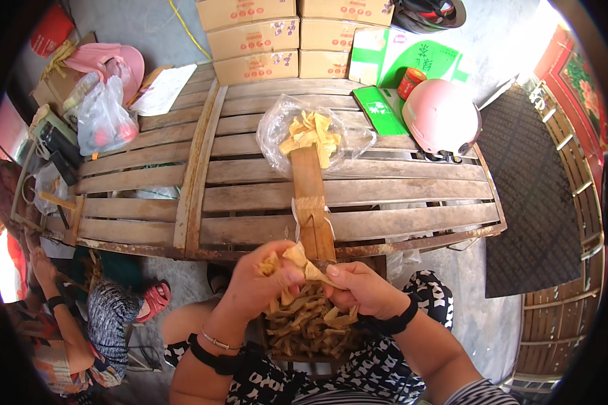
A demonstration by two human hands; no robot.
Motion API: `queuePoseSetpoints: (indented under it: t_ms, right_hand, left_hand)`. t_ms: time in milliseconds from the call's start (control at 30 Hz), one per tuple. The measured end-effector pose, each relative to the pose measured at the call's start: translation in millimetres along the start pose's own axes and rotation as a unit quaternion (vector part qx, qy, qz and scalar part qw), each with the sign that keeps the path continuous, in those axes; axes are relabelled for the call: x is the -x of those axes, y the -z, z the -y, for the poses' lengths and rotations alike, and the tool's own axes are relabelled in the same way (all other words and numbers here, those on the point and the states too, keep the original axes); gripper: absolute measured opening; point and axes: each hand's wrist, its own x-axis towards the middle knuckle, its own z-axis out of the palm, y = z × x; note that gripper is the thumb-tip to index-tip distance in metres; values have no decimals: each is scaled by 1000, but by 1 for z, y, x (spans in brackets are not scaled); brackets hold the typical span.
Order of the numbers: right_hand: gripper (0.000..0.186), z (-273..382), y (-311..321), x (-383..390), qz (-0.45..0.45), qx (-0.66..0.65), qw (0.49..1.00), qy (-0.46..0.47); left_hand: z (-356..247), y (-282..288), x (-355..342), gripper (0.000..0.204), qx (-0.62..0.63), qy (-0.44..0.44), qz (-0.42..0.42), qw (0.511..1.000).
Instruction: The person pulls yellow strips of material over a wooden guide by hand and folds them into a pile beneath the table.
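My left hand (258,283) and my right hand (363,289) are close together, both closed on one pale yellow, dried-looking strip (306,263) stretched between them. More yellow pieces (269,264) are tucked in the fingers of the left hand. Just beyond the hands, a narrow wooden board (309,179) runs from the slatted bamboo table's front edge toward its middle. Its far end meets a heap of yellow strips (314,131) in a clear plastic bag (271,145). Below my hands, between my legs, lies a pile of browner strips (311,327) in a container mostly hidden by them.
Cardboard cartons (250,37) are stacked behind the slatted table (398,196). On its right rest a pink helmet (442,115), a red tin (411,82) and a green box (380,111). At left are a plastic bag (105,121) and a seated person's arm (67,324).
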Motion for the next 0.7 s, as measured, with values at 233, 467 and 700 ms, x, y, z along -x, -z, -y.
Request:
queuePoseSetpoints:
  t_ms: [233, 467, 700]
  right_hand:
    - [31, 9, -3, -2, -97, 132, 986, -12]
    - [16, -4, 43, -31, -248, 311, 877, 270]
    - [12, -3, 34, -38, -346, 567, 662, 349]
  left_hand:
    - [20, -9, 3, 13, 85, 93, 0, 992]
    - [49, -21, -37, 15, 52, 31, -87, 994]
    - [61, -7, -46, 29, -186, -86, -197, 959]
